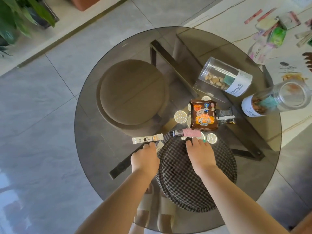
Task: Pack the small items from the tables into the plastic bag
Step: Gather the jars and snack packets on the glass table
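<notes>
A smoky grey tint is seen across the glass tabletop (94, 105). Brown and orange are shown on the snack packet (203, 115), pink on the tube (187, 132), white on the sachet (147, 139). A black-and-white houndstooth is worn by the near stool (194, 179), plain brown by the far stool (131, 92).

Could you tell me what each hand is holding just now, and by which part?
The left hand pinches a small flat packet at its near end; the right hand touches the pink tube near its middle, a closed grip unconfirmed.
</notes>
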The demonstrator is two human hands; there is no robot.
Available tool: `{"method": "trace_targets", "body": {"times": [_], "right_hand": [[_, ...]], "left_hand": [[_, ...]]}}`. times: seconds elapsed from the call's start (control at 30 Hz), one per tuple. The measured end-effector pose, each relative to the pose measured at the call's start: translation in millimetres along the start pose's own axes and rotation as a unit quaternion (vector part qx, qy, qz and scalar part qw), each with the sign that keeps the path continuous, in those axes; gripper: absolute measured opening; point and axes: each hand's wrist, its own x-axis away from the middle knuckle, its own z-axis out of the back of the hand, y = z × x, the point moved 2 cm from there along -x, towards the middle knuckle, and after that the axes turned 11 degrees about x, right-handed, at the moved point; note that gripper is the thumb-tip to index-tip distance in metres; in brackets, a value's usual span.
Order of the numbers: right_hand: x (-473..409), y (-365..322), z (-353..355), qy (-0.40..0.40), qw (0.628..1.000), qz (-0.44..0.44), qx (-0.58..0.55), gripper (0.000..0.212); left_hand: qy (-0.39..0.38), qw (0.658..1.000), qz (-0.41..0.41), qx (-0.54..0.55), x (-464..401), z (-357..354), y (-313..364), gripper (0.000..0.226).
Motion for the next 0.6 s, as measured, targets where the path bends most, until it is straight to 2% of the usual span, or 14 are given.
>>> {"method": "trace_targets", "body": {"times": [0.1,0.23,0.37,0.6], "right_hand": [[-3,0,1,0.015,0.999,0.020,0.033,0.048],[2,-4,6,0.032,0.998,0.037,0.047,0.030],[7,-4,19,0.077,0.996,0.029,0.014,0.031],[-8,11,33,0.093,0.993,-0.003,-0.073,0.036]], "left_hand": [[0.026,1.000,-0.009,-0.006,-7,9,2,0.026],[0.019,0.999,-0.025,-0.022,-14,18,4,0.016],[0.000,1.000,0.002,0.018,-18,28,2,0.013],[-0.015,0.997,-0.027,-0.071,-32,36,-2,0.033]]}}
